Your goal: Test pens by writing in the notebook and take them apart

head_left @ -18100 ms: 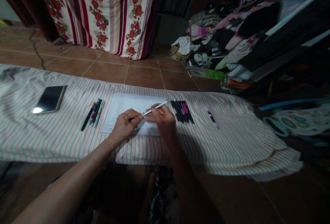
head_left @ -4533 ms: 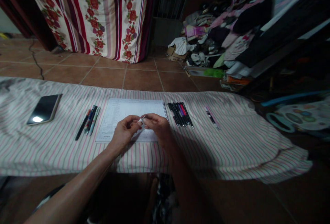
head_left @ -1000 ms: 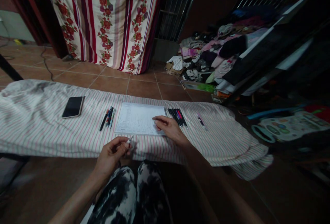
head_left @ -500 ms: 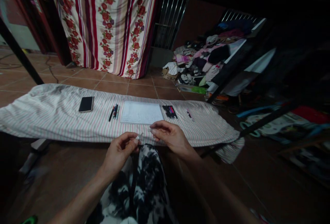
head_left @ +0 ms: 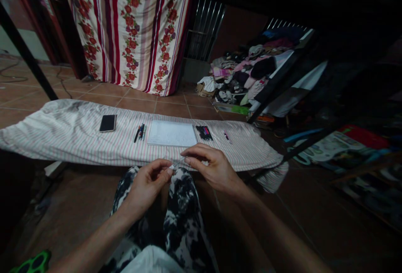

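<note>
A thin, pale, stick-like piece (head_left: 179, 163) spans the gap between my hands above my knees; its kind is too small to make out. My left hand (head_left: 153, 181) pinches its near end between thumb and forefinger. Its far end sits at the fingertips of my right hand (head_left: 211, 165), thumb and forefinger closed on it. Just beyond my hands, an open spiral notebook (head_left: 172, 133) lies on a striped cloth (head_left: 84, 149). Several pens (head_left: 140, 132) rest left of the notebook. A dark set of pens (head_left: 204, 133) lies at its right, with a pinkish pen (head_left: 227, 137) farther right.
A phone (head_left: 108, 123) lies on the cloth at the left. Dark bars (head_left: 28, 51) rise at both sides. Behind are a floral curtain (head_left: 132, 34) and a heap of clothes (head_left: 248, 70). A green object (head_left: 33, 263) shows at the lower left.
My hands have come closer together, and the thin piece now bridges them where there was a gap before. The view has shifted slightly, showing more of my lap.
</note>
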{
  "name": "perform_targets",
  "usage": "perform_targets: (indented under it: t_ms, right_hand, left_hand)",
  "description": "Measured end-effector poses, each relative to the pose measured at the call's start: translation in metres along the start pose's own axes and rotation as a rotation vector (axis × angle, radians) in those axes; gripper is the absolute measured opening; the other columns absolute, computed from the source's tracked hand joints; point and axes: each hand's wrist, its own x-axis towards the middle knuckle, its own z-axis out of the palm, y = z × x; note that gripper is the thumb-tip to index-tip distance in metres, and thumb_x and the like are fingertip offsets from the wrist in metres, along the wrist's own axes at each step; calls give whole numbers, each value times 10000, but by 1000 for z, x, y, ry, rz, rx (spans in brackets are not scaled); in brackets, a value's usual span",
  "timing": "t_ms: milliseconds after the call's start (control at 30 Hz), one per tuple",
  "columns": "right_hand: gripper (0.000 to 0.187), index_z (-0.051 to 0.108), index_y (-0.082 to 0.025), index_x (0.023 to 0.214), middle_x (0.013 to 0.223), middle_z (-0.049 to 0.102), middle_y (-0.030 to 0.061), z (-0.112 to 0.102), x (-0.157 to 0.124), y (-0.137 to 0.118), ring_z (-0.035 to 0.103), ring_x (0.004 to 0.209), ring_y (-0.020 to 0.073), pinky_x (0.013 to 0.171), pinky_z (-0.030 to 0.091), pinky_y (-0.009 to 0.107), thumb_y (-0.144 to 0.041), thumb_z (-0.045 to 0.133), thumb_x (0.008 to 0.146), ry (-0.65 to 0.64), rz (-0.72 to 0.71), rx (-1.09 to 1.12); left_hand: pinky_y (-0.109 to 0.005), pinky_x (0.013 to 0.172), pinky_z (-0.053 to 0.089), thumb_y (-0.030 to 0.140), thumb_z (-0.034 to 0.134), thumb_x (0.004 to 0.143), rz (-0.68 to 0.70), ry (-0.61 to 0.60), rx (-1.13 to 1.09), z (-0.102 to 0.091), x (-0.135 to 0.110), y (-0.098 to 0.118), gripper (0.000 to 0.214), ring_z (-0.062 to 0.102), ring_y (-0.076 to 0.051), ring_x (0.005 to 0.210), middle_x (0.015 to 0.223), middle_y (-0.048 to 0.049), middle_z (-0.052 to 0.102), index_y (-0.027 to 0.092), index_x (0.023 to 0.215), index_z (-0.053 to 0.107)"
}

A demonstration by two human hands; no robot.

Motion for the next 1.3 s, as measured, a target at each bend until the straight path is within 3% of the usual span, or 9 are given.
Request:
perform_targets:
  t_ms: [767,1300]
  right_hand:
    - [124,683,-172,859,830,670,45,-5,0,-3,610,799,139,739,453,253,-162,575,798,-112,-27,-94]
    - [123,681,-161,866,835,672,48,-6,4,-5,611,797,136,735,455,250,-147,581,796,-139,-50,-128]
  left_hand:
    - [-242,555,420,383,678,604,9,-29,19,4,0,-1,252,523,-134,571,608,5,584,178,747,653]
    - [-213,580,394,326,625,678,13,-64,51,1,0,-4,252,504,-105,604,652,12,573,124,829,629]
